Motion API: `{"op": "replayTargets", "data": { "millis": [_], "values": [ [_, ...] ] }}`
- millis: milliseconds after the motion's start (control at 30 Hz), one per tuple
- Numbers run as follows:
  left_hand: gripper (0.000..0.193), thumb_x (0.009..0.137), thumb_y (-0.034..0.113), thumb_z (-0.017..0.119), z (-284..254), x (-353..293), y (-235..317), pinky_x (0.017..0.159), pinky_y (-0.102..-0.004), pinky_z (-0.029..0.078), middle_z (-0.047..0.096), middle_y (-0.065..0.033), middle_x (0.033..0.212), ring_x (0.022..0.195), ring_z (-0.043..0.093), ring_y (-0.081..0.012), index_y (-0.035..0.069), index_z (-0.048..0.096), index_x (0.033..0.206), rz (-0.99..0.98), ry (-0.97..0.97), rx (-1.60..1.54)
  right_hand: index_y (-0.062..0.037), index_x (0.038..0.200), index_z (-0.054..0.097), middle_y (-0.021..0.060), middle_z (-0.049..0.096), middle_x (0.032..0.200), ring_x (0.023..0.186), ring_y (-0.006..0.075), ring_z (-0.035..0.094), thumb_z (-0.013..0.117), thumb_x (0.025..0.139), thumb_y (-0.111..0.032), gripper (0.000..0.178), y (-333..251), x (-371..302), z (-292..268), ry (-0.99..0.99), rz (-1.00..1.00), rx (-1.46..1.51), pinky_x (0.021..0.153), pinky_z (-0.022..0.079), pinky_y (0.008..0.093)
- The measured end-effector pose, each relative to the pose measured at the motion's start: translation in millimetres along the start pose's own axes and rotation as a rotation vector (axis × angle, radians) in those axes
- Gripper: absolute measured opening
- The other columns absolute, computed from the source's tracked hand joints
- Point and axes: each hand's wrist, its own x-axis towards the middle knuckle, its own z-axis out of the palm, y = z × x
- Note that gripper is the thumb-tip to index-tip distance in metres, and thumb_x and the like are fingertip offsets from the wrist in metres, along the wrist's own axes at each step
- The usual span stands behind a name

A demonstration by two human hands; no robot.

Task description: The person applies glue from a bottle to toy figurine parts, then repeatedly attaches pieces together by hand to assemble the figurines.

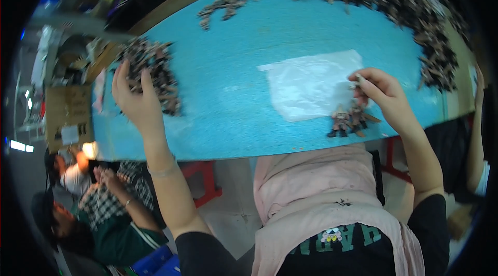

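Pinching a small pale piece point(354, 85), my right hand point(385, 89) covers too much of it for me to tell what it is. My left hand point(137, 100) has its fingers spread over the left pile of figures point(168, 79); I can't tell whether they touch. Two figures point(340, 121) lie just below my right hand, beside the plastic bag point(303, 87). Dragging that wrist low could knock them off the table point(223, 79); hasty grabbing might scatter the pile.
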Motion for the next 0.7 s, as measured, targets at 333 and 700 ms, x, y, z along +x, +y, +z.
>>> {"op": "replayTargets", "data": {
  "millis": [333, 700],
  "values": [
    [0.069, 0.067, 0.007, 0.073, 23, -132, 187, 0.100, -0.0450, 0.037, 0.052, -0.0185, 0.126, 0.118, 0.048, -0.0376, -0.001, 0.046, 0.130, 0.310, -0.875, -0.718, 0.0022, 0.115, 0.062, 0.0040, 0.063, 0.088, 0.078, 0.0085, 0.056, 0.050, 0.097, -0.018, 0.030, 9, -20, -1, 0.036, 0.018, 0.087, 0.072, 0.047, 0.0230],
    [0.065, 0.070, 0.003, 0.076, -9, -136, 156, 0.089, -0.0372, 0.048, 0.056, -0.0195, 0.116, 0.103, 0.058, -0.0340, -0.004, 0.047, 0.127, 0.056, -0.826, -0.743, 0.0029, 0.106, 0.064, 0.0099, 0.061, 0.103, 0.090, 0.0145, 0.061, 0.056, 0.092, -0.006, 0.019, 8, -36, 23, -0.077, -0.052, 0.124, 0.081, 0.049, 0.0267]
  ]
}}
